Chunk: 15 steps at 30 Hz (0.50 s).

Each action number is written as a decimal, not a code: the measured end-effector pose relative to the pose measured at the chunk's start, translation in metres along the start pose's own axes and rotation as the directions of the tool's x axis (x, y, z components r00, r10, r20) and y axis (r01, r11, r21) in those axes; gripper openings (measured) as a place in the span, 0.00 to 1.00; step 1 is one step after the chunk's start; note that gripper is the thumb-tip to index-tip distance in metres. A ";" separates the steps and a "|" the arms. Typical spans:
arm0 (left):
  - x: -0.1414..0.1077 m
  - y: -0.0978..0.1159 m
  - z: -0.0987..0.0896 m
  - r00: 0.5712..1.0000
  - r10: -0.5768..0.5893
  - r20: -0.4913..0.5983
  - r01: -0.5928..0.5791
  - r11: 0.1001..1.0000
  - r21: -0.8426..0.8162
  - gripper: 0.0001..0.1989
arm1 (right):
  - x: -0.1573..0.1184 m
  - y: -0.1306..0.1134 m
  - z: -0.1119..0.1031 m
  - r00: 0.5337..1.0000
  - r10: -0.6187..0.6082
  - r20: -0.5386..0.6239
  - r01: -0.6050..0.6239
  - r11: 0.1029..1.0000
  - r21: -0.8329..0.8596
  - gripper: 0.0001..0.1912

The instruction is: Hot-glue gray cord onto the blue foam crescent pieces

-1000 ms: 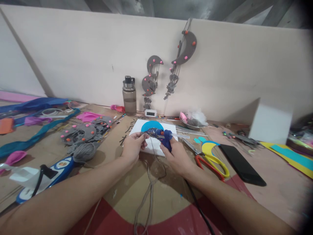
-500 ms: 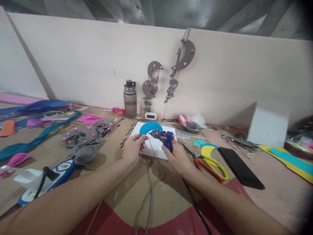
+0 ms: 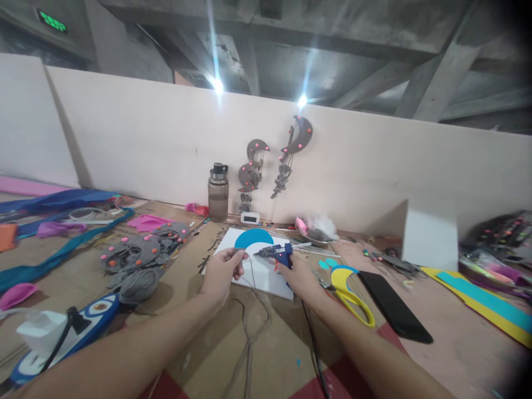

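Observation:
Gripped in my right hand is a blue glue gun, its dark nozzle pointing left toward my other hand. My left hand pinches the end of a grey yarn strand, which trails down over the cardboard toward me. Beneath and just beyond both hands lies a sheet of white paper. On it rests a blue crescent cutout, close above my left fingertips. The nozzle tip is a short gap away from those fingertips.
To the right lie yellow-handled scissors and a black phone. A bottle and small clock stand by the wall. At left are a yarn ball and grey felt pieces. A black cord runs toward me.
My view has tilted up, so the table sits lower and ceiling lights show. The glue gun has drawn slightly away from my left fingertips. Both hands keep their holds.

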State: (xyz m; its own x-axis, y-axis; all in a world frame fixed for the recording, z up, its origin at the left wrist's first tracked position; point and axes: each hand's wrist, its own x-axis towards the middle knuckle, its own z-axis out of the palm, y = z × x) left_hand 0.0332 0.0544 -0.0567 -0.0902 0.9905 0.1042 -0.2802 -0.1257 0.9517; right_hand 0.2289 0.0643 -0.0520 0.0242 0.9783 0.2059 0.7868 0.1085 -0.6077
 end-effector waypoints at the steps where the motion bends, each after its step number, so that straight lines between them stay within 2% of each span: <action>1: -0.001 0.000 0.000 1.000 0.006 0.009 -0.006 1.000 0.001 0.14 | -0.001 0.001 -0.001 1.000 -0.021 -0.017 0.019 0.994 -0.111 0.16; 4: -0.002 0.000 0.001 0.999 0.019 0.033 -0.020 1.000 0.004 0.15 | -0.005 -0.002 -0.006 0.983 -0.141 -0.117 0.081 0.907 -0.412 0.21; 6: -0.003 0.000 0.001 0.999 0.015 0.033 -0.015 1.000 0.019 0.15 | -0.009 -0.007 -0.011 0.946 -0.266 -0.186 0.142 0.855 -0.499 0.18; 7: -0.003 0.001 0.001 0.999 0.012 0.032 -0.013 1.000 0.026 0.15 | -0.011 -0.011 -0.013 0.924 -0.324 -0.202 0.191 0.851 -0.489 0.16; 9: -0.004 0.001 0.001 0.999 0.013 0.037 -0.015 0.999 0.050 0.16 | -0.016 -0.020 -0.014 0.890 -0.408 -0.205 0.320 0.878 -0.356 0.11; 11: -0.005 0.001 0.001 0.998 0.029 0.053 -0.034 0.995 0.094 0.16 | -0.022 -0.029 -0.009 0.893 -0.407 -0.192 0.398 0.913 -0.086 0.06; 13: -0.007 0.001 0.002 0.995 0.057 0.081 -0.069 0.985 0.159 0.15 | -0.028 -0.036 0.002 0.948 -0.292 -0.128 0.316 0.915 0.252 0.05; 15: -0.010 0.001 0.004 0.990 0.085 0.117 -0.108 0.972 0.210 0.15 | -0.033 -0.042 0.014 0.983 -0.183 -0.020 0.162 0.809 0.565 0.09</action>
State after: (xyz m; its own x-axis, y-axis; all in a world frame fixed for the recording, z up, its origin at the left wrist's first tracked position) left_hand 0.0372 0.0441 -0.0555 -0.0011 0.9760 0.2176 -0.0615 -0.2173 0.9742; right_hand 0.1863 0.0295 -0.0443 -0.1081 0.9381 0.3290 0.2915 0.3463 -0.8917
